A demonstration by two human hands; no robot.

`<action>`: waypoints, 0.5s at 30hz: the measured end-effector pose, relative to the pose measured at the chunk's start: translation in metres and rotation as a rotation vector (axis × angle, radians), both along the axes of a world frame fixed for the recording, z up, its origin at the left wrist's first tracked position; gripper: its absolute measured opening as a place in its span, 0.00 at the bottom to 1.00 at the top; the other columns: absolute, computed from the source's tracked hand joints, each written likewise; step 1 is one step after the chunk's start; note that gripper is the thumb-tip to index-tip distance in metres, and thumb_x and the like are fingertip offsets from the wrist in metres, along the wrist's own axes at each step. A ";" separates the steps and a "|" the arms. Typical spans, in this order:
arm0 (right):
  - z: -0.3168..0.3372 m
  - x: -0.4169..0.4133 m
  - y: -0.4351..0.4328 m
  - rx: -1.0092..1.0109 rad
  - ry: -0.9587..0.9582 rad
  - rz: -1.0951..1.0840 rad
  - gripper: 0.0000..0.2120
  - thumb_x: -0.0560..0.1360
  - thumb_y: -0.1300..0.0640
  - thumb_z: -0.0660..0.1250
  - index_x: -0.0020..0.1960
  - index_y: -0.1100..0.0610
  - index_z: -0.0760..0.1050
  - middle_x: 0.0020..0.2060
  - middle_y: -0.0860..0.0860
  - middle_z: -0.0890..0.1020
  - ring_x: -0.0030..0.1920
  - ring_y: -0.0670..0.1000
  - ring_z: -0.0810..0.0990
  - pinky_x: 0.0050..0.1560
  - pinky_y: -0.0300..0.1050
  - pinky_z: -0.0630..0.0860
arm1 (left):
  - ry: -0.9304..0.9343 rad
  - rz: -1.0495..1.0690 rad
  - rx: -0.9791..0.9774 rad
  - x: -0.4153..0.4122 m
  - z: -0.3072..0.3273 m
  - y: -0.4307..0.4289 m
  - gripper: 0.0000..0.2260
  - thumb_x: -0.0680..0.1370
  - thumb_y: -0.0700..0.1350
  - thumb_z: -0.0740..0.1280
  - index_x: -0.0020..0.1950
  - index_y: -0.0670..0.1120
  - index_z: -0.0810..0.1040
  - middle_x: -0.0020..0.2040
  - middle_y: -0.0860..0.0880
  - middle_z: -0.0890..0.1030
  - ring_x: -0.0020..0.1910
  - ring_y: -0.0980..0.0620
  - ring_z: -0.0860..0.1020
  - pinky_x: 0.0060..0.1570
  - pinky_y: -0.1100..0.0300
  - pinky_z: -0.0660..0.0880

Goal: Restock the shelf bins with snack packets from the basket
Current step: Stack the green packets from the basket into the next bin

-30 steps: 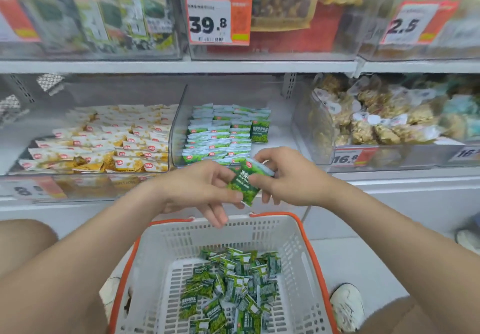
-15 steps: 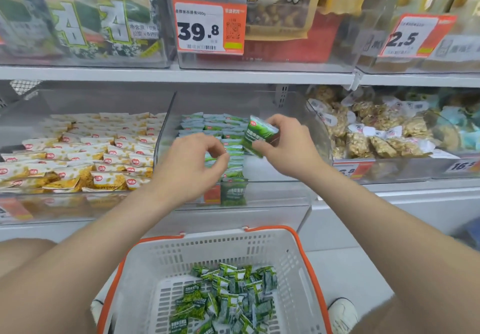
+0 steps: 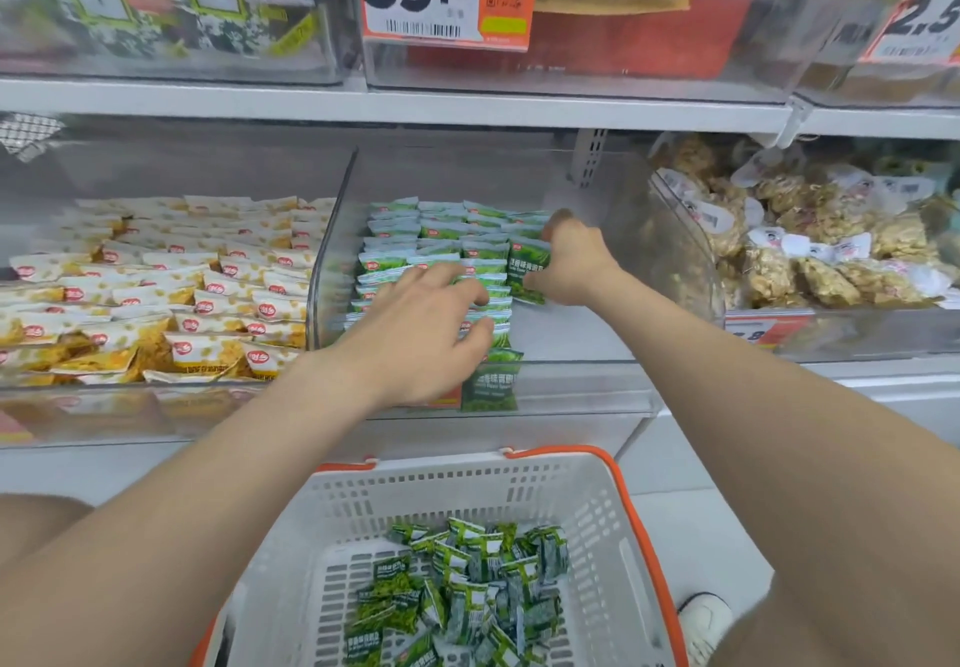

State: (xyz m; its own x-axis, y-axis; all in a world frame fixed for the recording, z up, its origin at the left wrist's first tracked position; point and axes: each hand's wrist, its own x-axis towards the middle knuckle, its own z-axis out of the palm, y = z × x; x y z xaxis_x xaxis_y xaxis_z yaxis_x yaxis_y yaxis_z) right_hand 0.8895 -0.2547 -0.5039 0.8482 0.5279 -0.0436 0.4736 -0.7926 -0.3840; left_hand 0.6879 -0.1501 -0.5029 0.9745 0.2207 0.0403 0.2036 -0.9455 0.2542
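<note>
A green packet is pinched by the right hand beside the rows in the middle bin. These are pressed by the left hand, fingers spread. The packet is judged light, soft and slippery, so its sealed edges are best gripped.

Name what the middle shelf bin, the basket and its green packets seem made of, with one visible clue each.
Middle shelf bin: probably clear rigid plastic, glossy; the packet rows show through its walls. Basket: moulded white plastic, matt, with slotted walls and an orange rim. Green packets: likely thin printed film; crinkled, with small shiny highlights.
</note>
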 end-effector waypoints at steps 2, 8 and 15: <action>0.000 -0.001 0.000 0.033 -0.001 -0.099 0.31 0.69 0.52 0.80 0.63 0.60 0.67 0.54 0.56 0.76 0.48 0.59 0.78 0.42 0.49 0.77 | 0.005 0.001 0.006 -0.001 0.001 -0.002 0.27 0.79 0.62 0.50 0.72 0.53 0.74 0.79 0.46 0.66 0.76 0.42 0.65 0.73 0.43 0.64; -0.003 -0.009 0.000 -0.011 -0.123 -0.123 0.19 0.68 0.49 0.77 0.41 0.57 0.67 0.41 0.55 0.79 0.40 0.58 0.83 0.39 0.48 0.81 | -0.185 -0.001 0.062 -0.006 0.004 -0.006 0.19 0.79 0.57 0.55 0.60 0.51 0.81 0.61 0.51 0.79 0.59 0.46 0.75 0.62 0.46 0.72; 0.013 -0.027 -0.022 -0.053 -0.053 0.194 0.09 0.74 0.60 0.61 0.42 0.63 0.77 0.40 0.61 0.80 0.42 0.67 0.78 0.41 0.52 0.79 | -0.508 -0.073 0.098 -0.028 0.012 -0.016 0.06 0.77 0.48 0.65 0.47 0.50 0.81 0.44 0.54 0.80 0.48 0.49 0.73 0.50 0.50 0.74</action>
State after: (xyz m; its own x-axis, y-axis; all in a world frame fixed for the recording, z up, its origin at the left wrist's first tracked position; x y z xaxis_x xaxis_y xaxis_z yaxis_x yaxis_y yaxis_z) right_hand 0.8624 -0.2765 -0.4910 0.7326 0.6798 -0.0337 0.6379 -0.7030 -0.3145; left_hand 0.6599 -0.1661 -0.4907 0.8395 0.1242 0.5290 0.0103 -0.9770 0.2131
